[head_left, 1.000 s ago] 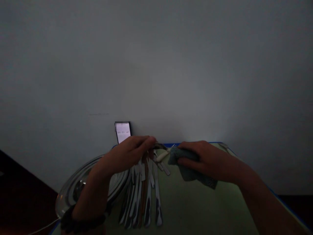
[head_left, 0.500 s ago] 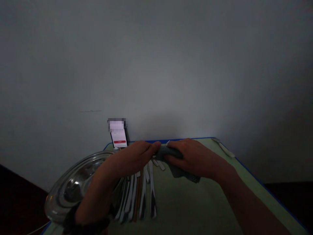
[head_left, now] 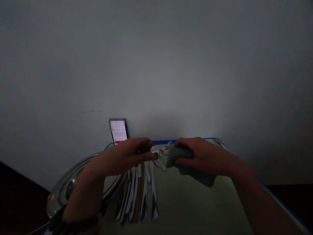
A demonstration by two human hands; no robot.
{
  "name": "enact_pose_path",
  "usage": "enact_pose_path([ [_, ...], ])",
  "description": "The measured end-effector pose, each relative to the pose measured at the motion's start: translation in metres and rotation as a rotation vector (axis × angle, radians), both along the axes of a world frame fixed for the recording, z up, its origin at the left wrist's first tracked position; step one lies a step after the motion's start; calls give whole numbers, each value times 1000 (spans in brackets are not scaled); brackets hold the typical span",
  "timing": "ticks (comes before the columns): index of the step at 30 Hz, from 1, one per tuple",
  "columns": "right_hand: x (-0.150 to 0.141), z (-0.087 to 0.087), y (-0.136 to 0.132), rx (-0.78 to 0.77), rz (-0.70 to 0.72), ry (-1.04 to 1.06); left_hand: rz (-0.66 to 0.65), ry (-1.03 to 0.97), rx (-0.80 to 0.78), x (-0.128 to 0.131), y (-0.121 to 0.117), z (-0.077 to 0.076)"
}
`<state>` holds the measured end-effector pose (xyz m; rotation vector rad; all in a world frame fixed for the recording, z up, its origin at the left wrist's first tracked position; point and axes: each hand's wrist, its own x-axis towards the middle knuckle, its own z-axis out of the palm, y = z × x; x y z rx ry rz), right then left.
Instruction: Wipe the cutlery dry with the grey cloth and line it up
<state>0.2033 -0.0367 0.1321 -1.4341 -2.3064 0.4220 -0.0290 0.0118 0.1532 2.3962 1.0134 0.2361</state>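
Observation:
My left hand (head_left: pixel 130 154) is closed in a pinch on the handle end of a small fork (head_left: pixel 160 151) held above the table. My right hand (head_left: pixel 195 155) is closed round a grey-blue cloth (head_left: pixel 188 163) that wraps the fork's other end; its tines poke out just above the cloth. Below my hands several pieces of cutlery (head_left: pixel 140 192) lie side by side on the pale green table (head_left: pixel 195 209), handles pointing away from me.
A large shiny metal lid or bowl (head_left: pixel 66 192) sits at the table's left edge under my left forearm. A phone (head_left: pixel 119 132) with a lit screen leans against the grey wall at the back. The table has a blue rim (head_left: pixel 161 142). The scene is dim.
My hands have drawn slightly apart, so the fork's middle now shows between them. The cloth has slid toward the tine end. The view has shifted a little.

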Motion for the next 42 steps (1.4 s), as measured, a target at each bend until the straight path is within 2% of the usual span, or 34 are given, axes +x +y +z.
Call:
enact_pose_path([
  [7, -4, 2, -1, -4, 60, 19, -72, -55, -207, 11, -1, -2],
  [10, -9, 1, 0, 8, 147, 29, -115, -95, -244, 17, -3, -2],
  [13, -15, -1, 2, 33, 215, 36, -135, -95, -243, 20, -2, -2],
  [18, -17, -1, 3, 50, 224, 48, -126, -90, -241, 12, 0, 1],
  [24, -5, -2, 4, -21, 138, -2, -74, -101, -157, -3, 1, 4],
  [29, 0, -1, 4, -42, 115, 9, -64, -133, -162, -2, 0, 5],
  [36, -16, -6, 3, 68, 165, 6, -108, -58, -100, 11, -5, 4],
  [42, -21, -7, 3, 108, 165, 27, -79, -50, -66, 5, -3, 5],
])
